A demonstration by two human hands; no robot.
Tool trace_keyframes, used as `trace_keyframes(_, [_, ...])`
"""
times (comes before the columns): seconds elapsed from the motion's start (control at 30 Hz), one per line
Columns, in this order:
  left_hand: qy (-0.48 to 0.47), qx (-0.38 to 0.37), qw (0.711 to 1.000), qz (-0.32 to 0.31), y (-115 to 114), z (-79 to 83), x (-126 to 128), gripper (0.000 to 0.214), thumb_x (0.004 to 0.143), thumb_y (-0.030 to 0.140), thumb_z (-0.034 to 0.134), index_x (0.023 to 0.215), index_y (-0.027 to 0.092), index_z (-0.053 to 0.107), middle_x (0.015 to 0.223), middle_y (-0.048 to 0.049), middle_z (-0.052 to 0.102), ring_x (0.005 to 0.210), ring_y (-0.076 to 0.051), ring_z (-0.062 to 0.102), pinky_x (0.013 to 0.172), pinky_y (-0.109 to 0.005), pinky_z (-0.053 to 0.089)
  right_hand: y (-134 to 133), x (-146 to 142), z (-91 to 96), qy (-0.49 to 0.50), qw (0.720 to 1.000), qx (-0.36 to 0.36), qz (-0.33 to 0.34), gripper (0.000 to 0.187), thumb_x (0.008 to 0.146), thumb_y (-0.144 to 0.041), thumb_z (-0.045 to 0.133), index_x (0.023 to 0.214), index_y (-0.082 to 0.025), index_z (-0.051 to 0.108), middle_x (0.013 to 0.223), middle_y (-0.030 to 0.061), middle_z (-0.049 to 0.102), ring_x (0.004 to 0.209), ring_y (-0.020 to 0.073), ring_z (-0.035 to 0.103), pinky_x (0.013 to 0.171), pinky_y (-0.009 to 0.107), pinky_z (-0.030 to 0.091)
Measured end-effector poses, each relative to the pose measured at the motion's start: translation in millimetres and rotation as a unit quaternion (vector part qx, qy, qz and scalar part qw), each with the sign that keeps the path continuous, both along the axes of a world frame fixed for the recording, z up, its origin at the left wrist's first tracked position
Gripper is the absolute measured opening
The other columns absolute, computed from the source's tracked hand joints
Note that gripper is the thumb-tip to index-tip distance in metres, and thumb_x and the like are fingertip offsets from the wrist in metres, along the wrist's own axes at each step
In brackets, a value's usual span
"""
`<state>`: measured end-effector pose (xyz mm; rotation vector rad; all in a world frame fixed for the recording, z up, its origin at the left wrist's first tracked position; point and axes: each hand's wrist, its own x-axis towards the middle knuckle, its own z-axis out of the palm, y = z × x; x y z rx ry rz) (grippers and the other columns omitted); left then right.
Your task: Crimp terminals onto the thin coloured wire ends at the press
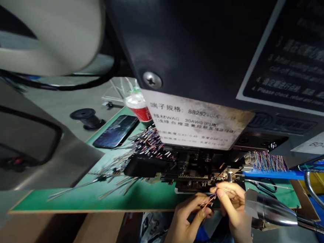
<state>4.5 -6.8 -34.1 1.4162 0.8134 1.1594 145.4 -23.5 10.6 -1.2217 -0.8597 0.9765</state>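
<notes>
Both my hands meet in front of the black crimping machine (pixel 194 168). My left hand (pixel 190 216) pinches a small bundle of thin coloured wires (pixel 208 201) from below. My right hand (pixel 232 202) is closed on the same wires from above, its fingertips close to the machine's metal tooling. A heap of cut coloured wire pieces (pixel 146 142) lies on the green mat (pixel 145 198) to the left of the machine.
A dark phone (pixel 116 131) and a red-and-white cup (pixel 137 105) sit at the mat's far left. A black spool (pixel 86 117) lies beyond. More wires rest on a blue tray (pixel 269 172) at right, with scissors (pixel 263 185) below. A metal lamp head (pixel 272 210) juts in beside my right hand.
</notes>
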Motion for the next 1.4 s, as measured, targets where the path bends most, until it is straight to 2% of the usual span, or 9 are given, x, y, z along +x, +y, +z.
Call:
trace_keyframes(0.17, [-0.005,0.007,1.000,0.012,0.4,11.9,-2.6,0.019,0.100,0.022,0.067,0.107,0.026,0.084,0.096,-0.0024,0.083,0.067,-0.014,0.078,0.065,-0.014,0.063,-2.8,2.7,-7.4,-0.056,0.998,0.008,-0.014,0.015,0.097,-0.041,0.077,0.103,-0.028,0.082,0.089,0.0024,0.085,0.070,0.0198,0.075,0.069,0.030,0.062])
trace_keyframes(0.33, [0.060,0.009,0.998,0.025,0.8,25.3,-18.8,0.013,0.094,0.024,0.075,0.098,0.024,0.087,0.093,-0.0054,0.085,0.080,-0.019,0.082,0.073,-0.016,0.065,-6.0,10.9,-4.0,-0.210,0.972,0.102,-0.028,0.007,0.095,-0.027,0.076,0.090,-0.028,0.081,0.098,0.0023,0.076,0.088,0.0190,0.072,0.083,0.029,0.058])
trace_keyframes(0.43, [0.064,-0.021,0.998,-0.017,1.1,26.7,-24.9,0.016,0.097,0.027,0.072,0.099,0.023,0.087,0.087,-0.0050,0.084,0.072,-0.019,0.081,0.069,-0.017,0.065,-8.4,11.8,-3.3,-0.173,0.980,0.100,0.002,0.009,0.097,-0.027,0.075,0.088,-0.027,0.077,0.099,0.0025,0.078,0.087,0.0188,0.073,0.078,0.028,0.058])
trace_keyframes(0.5, [0.062,-0.037,0.996,-0.043,2.1,25.8,-24.3,0.019,0.099,0.027,0.068,0.104,0.022,0.087,0.088,-0.0054,0.083,0.067,-0.017,0.079,0.065,-0.017,0.064,-9.6,10.5,-6.6,-0.133,0.989,0.069,0.007,0.010,0.098,-0.031,0.074,0.089,-0.026,0.076,0.093,0.0027,0.080,0.075,0.0179,0.072,0.067,0.027,0.057])
trace_keyframes(0.63, [0.062,-0.010,0.998,-0.001,5.3,25.0,-15.9,0.020,0.097,0.023,0.067,0.104,0.021,0.086,0.086,-0.0057,0.084,0.061,-0.016,0.077,0.061,-0.017,0.063,-8.6,7.2,-15.0,-0.141,0.989,0.023,-0.026,0.015,0.098,-0.038,0.074,0.093,-0.024,0.079,0.077,0.0020,0.079,0.053,0.0149,0.063,0.052,0.026,0.052])
trace_keyframes(0.83, [0.058,0.031,0.997,0.038,5.2,25.5,-6.7,0.019,0.097,0.024,0.068,0.101,0.022,0.086,0.085,-0.0054,0.084,0.063,-0.017,0.078,0.062,-0.018,0.064,-4.0,3.5,-12.5,-0.089,0.995,0.012,-0.031,0.016,0.095,-0.042,0.078,0.101,-0.027,0.080,0.082,0.0017,0.084,0.054,0.0160,0.067,0.055,0.027,0.057])
trace_keyframes(1.0, [0.042,0.034,0.996,0.064,2.3,9.4,-3.9,0.023,0.102,0.035,0.066,0.104,0.023,0.085,0.078,-0.0037,0.079,0.062,-0.017,0.075,0.062,-0.018,0.064,-1.7,2.8,-8.3,-0.074,0.997,0.001,-0.022,0.019,0.094,-0.044,0.078,0.101,-0.027,0.081,0.081,0.0016,0.084,0.049,0.0145,0.064,0.050,0.026,0.055])
trace_keyframes(1.13, [0.059,0.028,0.996,0.057,1.3,0.3,-4.5,0.028,0.105,0.040,0.063,0.110,0.023,0.084,0.085,-0.0050,0.082,0.064,-0.017,0.074,0.064,-0.020,0.064,0.2,2.3,-6.2,-0.055,0.998,-0.001,-0.019,0.021,0.093,-0.046,0.080,0.099,-0.026,0.082,0.083,0.0022,0.085,0.048,0.0128,0.062,0.050,0.024,0.054])
trace_keyframes(1.4, [0.083,0.020,0.995,0.053,-0.1,4.2,-5.4,0.034,0.105,0.045,0.061,0.110,0.021,0.084,0.079,-0.0054,0.080,0.063,-0.018,0.072,0.065,-0.023,0.064,0.6,1.7,-6.1,-0.074,0.997,-0.004,-0.022,0.028,0.094,-0.051,0.077,0.097,-0.024,0.082,0.082,0.0038,0.084,0.056,0.0182,0.068,0.058,0.031,0.058])
